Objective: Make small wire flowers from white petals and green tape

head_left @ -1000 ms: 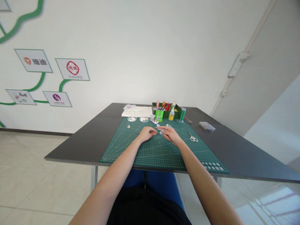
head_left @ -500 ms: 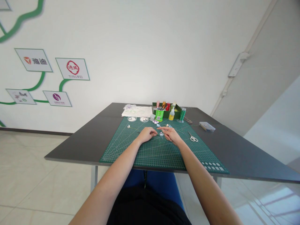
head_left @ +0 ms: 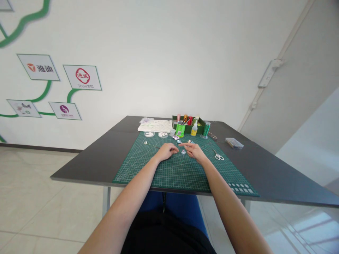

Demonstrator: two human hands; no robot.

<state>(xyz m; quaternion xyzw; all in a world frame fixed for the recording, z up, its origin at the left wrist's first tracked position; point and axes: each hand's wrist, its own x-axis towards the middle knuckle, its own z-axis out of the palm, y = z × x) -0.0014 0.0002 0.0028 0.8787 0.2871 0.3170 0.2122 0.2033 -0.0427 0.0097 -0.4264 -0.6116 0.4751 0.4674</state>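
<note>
"So, where's the pale shiny piece (head_left: pixel 183 152)?"
"Between your hands, over the green mat (head_left: pixel 180 173); your left hand (head_left: pixel 166 151) pinches its thin end."
"And your right hand (head_left: pixel 195 151)?"
"Just beside it, index finger extended; whether you grip anything there, I can't tell."

At six o'clock, the fingertips of the left hand (head_left: pixel 166 151) are too small for us to confirm any grip; likewise, at four, whether the right hand (head_left: pixel 194 151) touches the pale piece (head_left: pixel 183 152). We record both forearms (head_left: pixel 137 180) cut off below, the nine-o'clock sign (head_left: pixel 23 108) too blurred to read, and a ten-o'clock panel (head_left: pixel 4 5) cropped.
</note>
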